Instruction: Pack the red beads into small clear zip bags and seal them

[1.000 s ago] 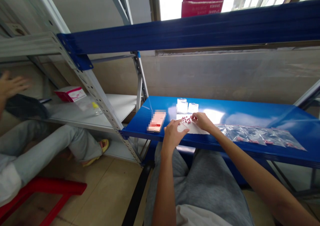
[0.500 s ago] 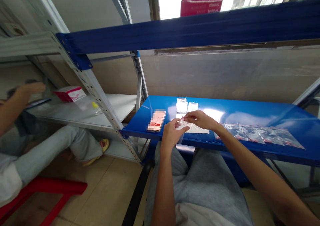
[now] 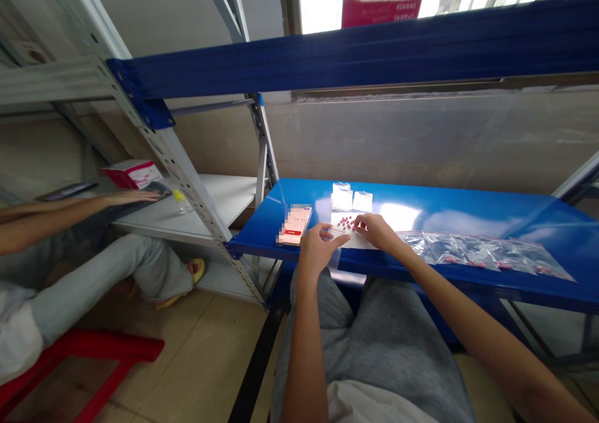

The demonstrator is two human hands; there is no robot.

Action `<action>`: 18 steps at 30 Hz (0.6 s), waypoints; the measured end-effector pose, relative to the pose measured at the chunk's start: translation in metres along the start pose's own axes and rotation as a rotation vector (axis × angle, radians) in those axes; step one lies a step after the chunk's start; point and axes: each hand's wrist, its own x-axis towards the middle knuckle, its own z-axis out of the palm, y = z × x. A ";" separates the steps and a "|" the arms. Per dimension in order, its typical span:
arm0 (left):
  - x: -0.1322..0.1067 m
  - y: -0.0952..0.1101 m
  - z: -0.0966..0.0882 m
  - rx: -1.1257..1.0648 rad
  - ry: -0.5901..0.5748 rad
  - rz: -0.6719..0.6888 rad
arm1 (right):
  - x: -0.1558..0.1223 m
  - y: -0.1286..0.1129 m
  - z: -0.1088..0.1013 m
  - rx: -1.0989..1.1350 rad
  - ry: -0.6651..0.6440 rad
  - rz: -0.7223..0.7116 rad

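Observation:
My left hand (image 3: pixel 316 248) is closed at the table's front edge, its thumb and fingers pinching a clear zip bag (image 3: pixel 335 258) by the mouth. Small dark red beads (image 3: pixel 345 223) lie in a loose cluster on a white sheet (image 3: pixel 362 242), just beyond that bag. At the right side of the cluster, my right hand (image 3: pixel 375 231) has its fingertips pinched together low over the sheet. Whatever is between those fingertips is too small to make out.
Several flat zip bags (image 3: pixel 477 252) with red beads inside lie in a row on the blue table (image 3: pixel 468 214). Silvery packets (image 3: pixel 342 198) sit behind the sheet, a phone (image 3: pixel 297 226) to the left. Another person's hands (image 3: pixel 135 197) rest over the neighbouring shelf.
My right hand has moved slightly right, away from the left hand and the bag mouth, uncovering the beads. The other person's arm has come down onto the shelf.

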 end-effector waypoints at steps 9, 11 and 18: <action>0.000 -0.002 0.001 0.031 0.006 0.012 | -0.001 0.000 0.002 -0.036 -0.012 -0.007; 0.000 -0.001 0.001 0.033 -0.003 0.014 | -0.001 0.000 0.001 -0.015 0.001 -0.004; -0.004 0.002 0.002 0.088 -0.050 0.076 | -0.006 -0.012 -0.022 0.409 0.013 -0.069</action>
